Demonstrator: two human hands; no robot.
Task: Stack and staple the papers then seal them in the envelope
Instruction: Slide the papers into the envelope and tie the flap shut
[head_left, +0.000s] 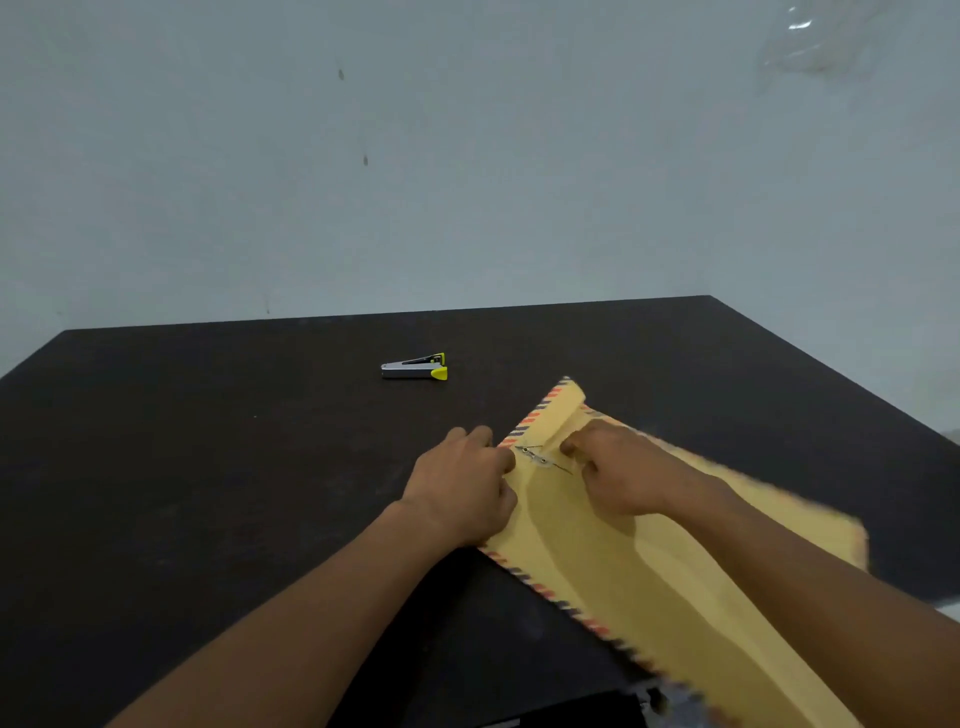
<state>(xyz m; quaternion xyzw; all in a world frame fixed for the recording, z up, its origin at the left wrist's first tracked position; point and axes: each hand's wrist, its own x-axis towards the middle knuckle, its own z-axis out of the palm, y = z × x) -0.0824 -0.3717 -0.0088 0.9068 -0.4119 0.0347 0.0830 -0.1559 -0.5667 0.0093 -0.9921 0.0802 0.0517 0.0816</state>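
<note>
Envelope (597, 551), near end blurry and off-frame

Two arms reach in from the near edge; L forearm (291, 618) and R forearm (810, 561) both bare, wrist to frame edge. L hand (462, 483) and R hand (615, 467) bare too; knuckles, fingers uncovered.

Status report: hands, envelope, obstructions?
Left hand pinches envelope edge; right hand curled beside string clasp, grip unclear. Flap folded over. Stapler apart, nothing blocking.
</note>
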